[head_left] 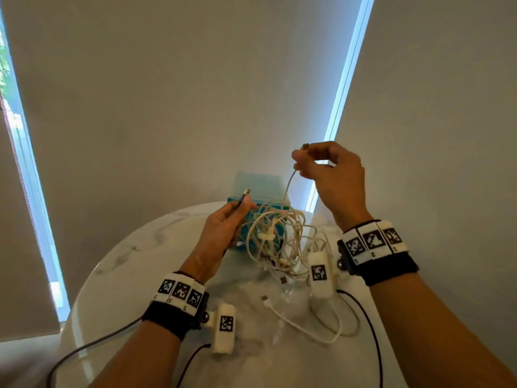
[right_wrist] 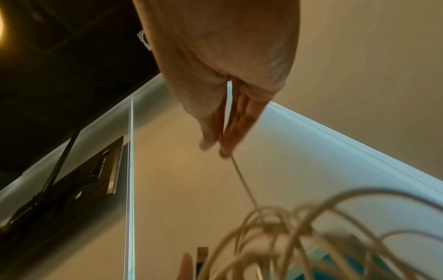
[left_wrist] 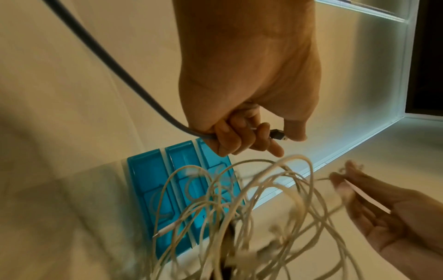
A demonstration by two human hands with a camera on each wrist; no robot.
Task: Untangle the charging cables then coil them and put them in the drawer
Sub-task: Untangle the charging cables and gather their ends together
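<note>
Charging cables (head_left: 275,242): thin cream cords in a loose looped tangle, hanging above the round marble table (head_left: 134,247). Left hand (head_left: 223,228) fingers curled round a dark cable (left_wrist: 115,79), metal plug protruding. Right hand (head_left: 333,175) pinches one cream strand, raised. Behind: translucent blue drawer unit (head_left: 258,189), partly hidden by loops.

Round white marbled worktop (head_left: 134,256), pale grey roller blinds (head_left: 179,88) behind it, bright daylight strips (head_left: 347,77) at the blinds' edges
</note>
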